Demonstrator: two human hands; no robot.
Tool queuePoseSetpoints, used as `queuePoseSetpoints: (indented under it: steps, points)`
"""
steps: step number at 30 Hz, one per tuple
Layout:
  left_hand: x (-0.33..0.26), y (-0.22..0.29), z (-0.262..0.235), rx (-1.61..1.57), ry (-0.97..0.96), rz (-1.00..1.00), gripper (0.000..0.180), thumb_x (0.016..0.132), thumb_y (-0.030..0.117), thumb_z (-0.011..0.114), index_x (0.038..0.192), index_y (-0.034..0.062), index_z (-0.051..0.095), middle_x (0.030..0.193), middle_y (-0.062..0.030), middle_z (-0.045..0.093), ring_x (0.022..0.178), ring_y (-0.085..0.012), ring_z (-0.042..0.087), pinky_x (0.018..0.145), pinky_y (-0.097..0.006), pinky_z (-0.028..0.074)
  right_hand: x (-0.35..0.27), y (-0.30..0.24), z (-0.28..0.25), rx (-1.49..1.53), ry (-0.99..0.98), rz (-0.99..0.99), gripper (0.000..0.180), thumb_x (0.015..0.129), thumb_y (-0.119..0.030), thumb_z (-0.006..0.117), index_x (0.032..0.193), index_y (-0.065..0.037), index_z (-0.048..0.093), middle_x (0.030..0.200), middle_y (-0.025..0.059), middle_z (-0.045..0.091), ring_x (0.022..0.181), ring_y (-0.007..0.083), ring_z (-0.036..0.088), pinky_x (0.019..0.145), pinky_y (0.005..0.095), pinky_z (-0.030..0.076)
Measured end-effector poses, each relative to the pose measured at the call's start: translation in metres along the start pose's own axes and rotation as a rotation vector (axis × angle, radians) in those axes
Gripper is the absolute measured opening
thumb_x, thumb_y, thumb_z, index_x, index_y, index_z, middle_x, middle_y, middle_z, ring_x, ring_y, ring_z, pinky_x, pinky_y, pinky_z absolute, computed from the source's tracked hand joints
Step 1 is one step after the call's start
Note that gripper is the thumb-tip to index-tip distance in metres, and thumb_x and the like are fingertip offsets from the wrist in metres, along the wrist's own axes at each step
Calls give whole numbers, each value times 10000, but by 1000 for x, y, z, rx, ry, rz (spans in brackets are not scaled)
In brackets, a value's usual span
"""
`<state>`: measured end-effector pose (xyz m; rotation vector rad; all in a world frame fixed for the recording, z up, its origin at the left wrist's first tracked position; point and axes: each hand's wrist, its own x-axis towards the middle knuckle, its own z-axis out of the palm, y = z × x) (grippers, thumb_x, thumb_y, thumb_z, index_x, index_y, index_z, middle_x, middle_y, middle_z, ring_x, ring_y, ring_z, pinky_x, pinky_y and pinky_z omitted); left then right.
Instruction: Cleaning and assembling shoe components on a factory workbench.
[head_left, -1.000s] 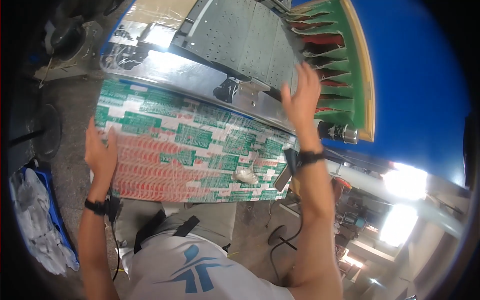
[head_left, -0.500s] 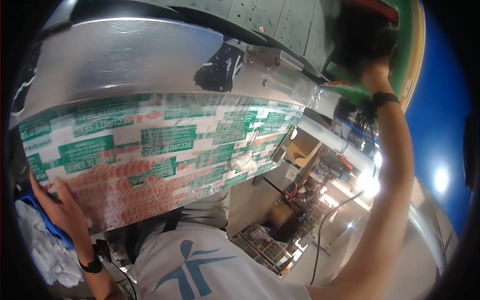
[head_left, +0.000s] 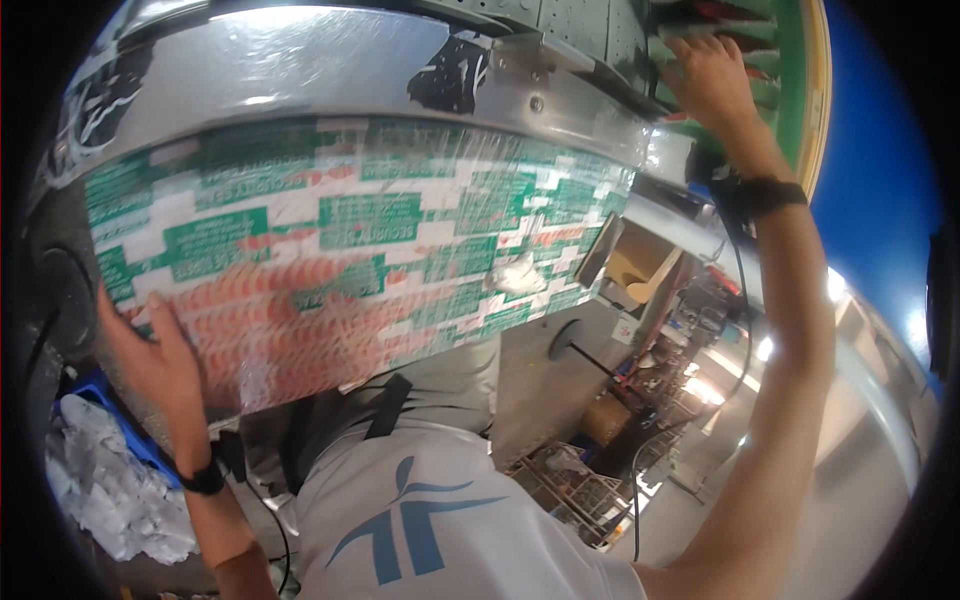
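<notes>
My left hand (head_left: 160, 360) rests against the lower left end of a long panel (head_left: 290, 330), thumb and fingers apart. Green-and-white printed tape, reddish patterned strips and clear plastic cover the panel, and a crumpled whitish lump (head_left: 518, 274) sticks to it. At the upper right, my right hand (head_left: 715, 85) reaches over a green surface (head_left: 790, 100) beside the perforated grey belt (head_left: 590, 30). Its fingers are spread and slightly bent, with nothing visible in them. Dark and red shapes (head_left: 715, 12) lie just beyond the fingertips, too blurred to name.
A shiny metal frame (head_left: 270, 60) runs above the panel. At lower left, crumpled clear plastic (head_left: 110, 480) sits by a blue bin edge (head_left: 140, 440). A cable (head_left: 636, 500) hangs on the right, near a wire rack (head_left: 570, 490). A blue surface (head_left: 875, 200) stands far right.
The large dark thing under my right hand is gone from sight, and that hand has drawn back slightly with fingers spread. My view has shifted; my left hand stays at the panel's end.
</notes>
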<state>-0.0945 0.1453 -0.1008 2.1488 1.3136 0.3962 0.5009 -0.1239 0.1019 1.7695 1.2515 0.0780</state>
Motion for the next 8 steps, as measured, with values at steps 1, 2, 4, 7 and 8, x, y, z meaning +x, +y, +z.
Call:
queuePoseSetpoints:
  steps: [1,2,4,7,8]
  points:
    - [0,4,-5,32,16,-9,629,1065,226,677,1607,-2,456,1443,-222,624,1179,-313,651,1058,-421,499,-6,-17,-21,153,167,-45,462,955,-451,725,1292,-136,744,1251,146,758,1302,353,638,1187,517,397]
    - [0,5,-5,62,27,19,629,1065,226,677,1607,-2,456,1443,-222,624,1179,-313,651,1058,-421,499,-16,-29,-52,229,313,-106,519,942,-453,748,1366,-156,712,1300,156,746,1308,351,636,1196,517,391]
    - [0,2,-2,20,43,9,645,1047,277,695,1593,14,476,1420,-219,635,1181,-331,668,1045,-440,507,-51,-55,-138,449,537,-155,496,951,-315,777,1412,-150,699,1324,169,739,1297,339,645,1210,512,391]
    - [-1,0,0,48,53,-9,666,1027,327,705,1578,24,487,1379,-210,654,1188,-362,676,1024,-469,515,-143,-71,-189,1355,526,-10,702,999,-345,810,1604,-165,504,1404,150,727,1407,394,598,1298,560,307]
    - [-2,2,-5,68,57,-38,674,1022,340,707,1576,26,486,1372,-210,658,1195,-374,676,1020,-481,515,-151,-82,-180,1406,564,-8,702,999,-345,810,1604,-165,504,1404,150,727,1407,394,598,1298,560,307]
